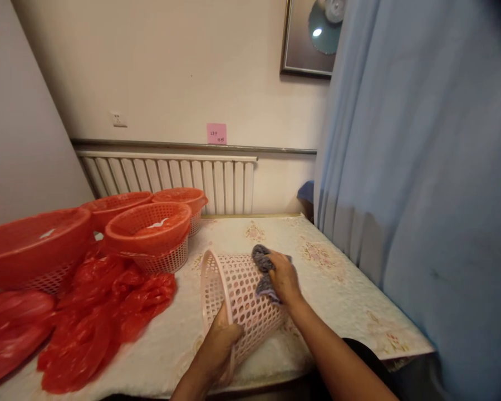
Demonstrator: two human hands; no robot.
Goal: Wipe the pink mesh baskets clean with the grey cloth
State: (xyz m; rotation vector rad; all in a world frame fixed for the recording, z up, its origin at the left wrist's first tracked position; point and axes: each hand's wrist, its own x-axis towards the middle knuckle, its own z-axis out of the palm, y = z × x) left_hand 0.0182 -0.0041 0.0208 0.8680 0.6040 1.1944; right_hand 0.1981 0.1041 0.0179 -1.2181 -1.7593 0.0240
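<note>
**Pink basket (247,298) on its side, cloth (262,260) against its wall**

Nearest, the left hand (220,341) clamps the rim, thumb outside; the right hand (285,278) grips the cloth. The basket, at the near edge of the table (342,320), looks light, stiffest at the rim, the surest hold; its thin wall may flex. It appears plastic, closely holed, mouth facing left. Farther left stand red-lined baskets (149,229).

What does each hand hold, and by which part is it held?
Left hand: the pink basket, by its rim. Right hand: a gray cloth, by its bunched middle, against the basket's side.
</note>
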